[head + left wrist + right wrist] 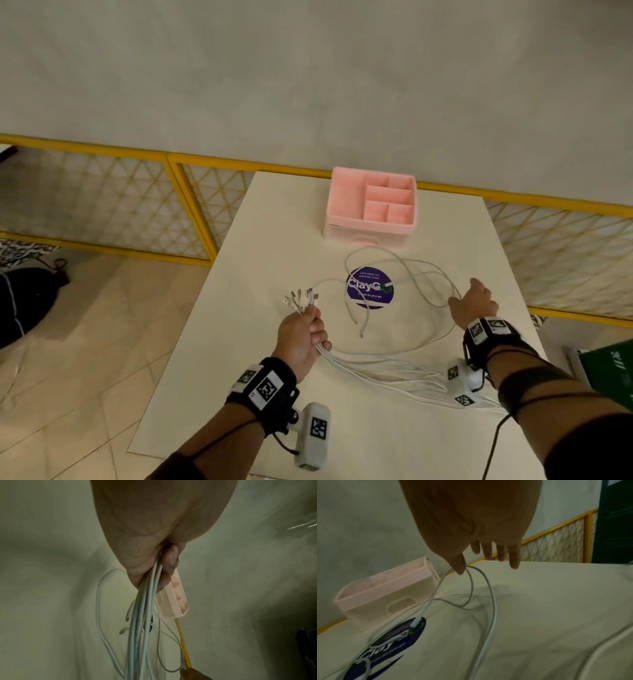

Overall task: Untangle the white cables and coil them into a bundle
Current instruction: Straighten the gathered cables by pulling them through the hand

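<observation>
Several white cables lie on the white table. My left hand grips one end of them in a fist, and their connector ends fan out above it. In the left wrist view the gripped strands run down out of my left hand. From there the strands trail to the lower right, under my right wrist. My right hand hovers at the right with straight, spread fingers. Two cable loops hang over the thumb of my right hand. More loose loops cross a round purple sticker.
A pink compartment box stands at the table's far edge, just beyond the cable loops. A yellow mesh railing runs behind the table. A black bag lies on the floor at left, and a green object is at the right.
</observation>
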Motion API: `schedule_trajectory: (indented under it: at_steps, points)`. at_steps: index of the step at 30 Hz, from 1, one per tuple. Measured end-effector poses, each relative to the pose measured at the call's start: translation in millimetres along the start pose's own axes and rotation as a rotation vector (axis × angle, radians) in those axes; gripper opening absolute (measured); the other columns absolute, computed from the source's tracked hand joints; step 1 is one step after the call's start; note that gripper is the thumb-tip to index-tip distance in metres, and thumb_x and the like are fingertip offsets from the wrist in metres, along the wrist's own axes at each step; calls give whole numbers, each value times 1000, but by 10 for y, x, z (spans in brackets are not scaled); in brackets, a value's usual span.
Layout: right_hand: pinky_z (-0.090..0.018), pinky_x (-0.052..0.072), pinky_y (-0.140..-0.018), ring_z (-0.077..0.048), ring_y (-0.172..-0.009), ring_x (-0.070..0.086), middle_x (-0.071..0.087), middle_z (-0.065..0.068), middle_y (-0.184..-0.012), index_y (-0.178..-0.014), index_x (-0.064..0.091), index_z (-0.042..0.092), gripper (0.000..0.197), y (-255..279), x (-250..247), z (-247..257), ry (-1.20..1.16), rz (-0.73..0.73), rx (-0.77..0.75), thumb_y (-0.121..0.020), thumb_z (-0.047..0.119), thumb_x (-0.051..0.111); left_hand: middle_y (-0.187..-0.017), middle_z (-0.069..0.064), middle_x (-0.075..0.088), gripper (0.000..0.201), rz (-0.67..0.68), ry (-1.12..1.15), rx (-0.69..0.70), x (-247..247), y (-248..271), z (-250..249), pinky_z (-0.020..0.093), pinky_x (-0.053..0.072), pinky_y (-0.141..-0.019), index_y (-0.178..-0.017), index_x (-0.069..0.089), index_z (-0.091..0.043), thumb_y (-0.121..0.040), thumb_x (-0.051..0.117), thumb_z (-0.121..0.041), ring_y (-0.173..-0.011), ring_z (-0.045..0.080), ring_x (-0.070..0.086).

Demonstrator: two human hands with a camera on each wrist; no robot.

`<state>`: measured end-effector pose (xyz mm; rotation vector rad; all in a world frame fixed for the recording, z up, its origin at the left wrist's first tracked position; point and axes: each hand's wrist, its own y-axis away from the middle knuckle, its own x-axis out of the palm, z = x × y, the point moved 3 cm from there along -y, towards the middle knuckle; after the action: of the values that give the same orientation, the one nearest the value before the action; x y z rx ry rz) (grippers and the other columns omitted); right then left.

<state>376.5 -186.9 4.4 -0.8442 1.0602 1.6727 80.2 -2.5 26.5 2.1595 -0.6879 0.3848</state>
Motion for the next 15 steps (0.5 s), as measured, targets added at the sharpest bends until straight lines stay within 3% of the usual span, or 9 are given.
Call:
schedule_trajectory:
  at_steps: [2, 3, 4, 6, 10, 13, 15]
  points:
    - [-45, 37, -109, -42, -131, 46, 43, -23, -147, -149, 31, 4, 61, -71, 86, -87, -43, 165, 36, -96, 16, 58, -51, -5, 34, 31, -3, -2, -2, -15, 13, 13, 27, 34, -51, -78, 51, -13, -106, 43, -22, -41, 9, 31]
    - [-45, 43, -106, -41, -124, 54, 52, -24, -140, -142, 43, 2, 50, -99, 114, -124, -72, 196, 46, -96, 16, 57, -51, -5, 34, 31, -4, -4, -3, -19, 19, 17, 28, 34, -51, -78, 51, -13, -106, 42, -22, -41, 9, 31]
    - [-46, 50, -99, -40, -112, 63, 62, -23, -127, -128, 55, 0, 37, -100, 122, -133, -87, 179, 45, -95, 16, 57, -51, -5, 34, 31, -6, -4, -2, -18, 25, 16, 28, 34, -52, -78, 50, -13, -106, 42, -22, -41, 9, 31]
    - [-47, 58, -84, -39, -90, 70, 71, -21, -101, -105, 65, -2, 24, -36, 77, -74, -107, 85, 15, -95, 17, 56, -51, -5, 34, 30, -7, 2, 1, -13, 29, 12, 29, 33, -53, -78, 50, -13, -106, 42, -22, -42, 10, 31]
    - [-33, 44, -72, -38, -89, 64, 70, -18, -89, -94, 70, 3, 26, 355, -186, 347, -339, -77, -222, -97, 26, 58, -51, -5, 34, 31, -6, 7, 12, 60, 30, 5, 29, 33, -53, -78, 50, -13, -107, 42, -22, -41, 10, 31]
    - [-30, 40, -65, -19, -63, 58, 64, 10, -63, -85, 70, 15, 18, 752, -214, 764, -622, 19, -385, -95, 27, 61, -52, -4, 35, 32, -6, 22, 8, 138, 24, 5, 30, 34, -53, -77, 51, -13, -106, 43, -22, -41, 10, 32]
    - [-28, 43, -63, -11, -59, 55, 63, 12, -62, -84, 68, 18, 16, 1067, -175, 979, -746, 87, -476, -95, 26, 61, -53, -4, 35, 32, -2, 44, -17, 183, 1, 13, 30, 34, -54, -77, 51, -13, -106, 44, -24, -41, 11, 32]
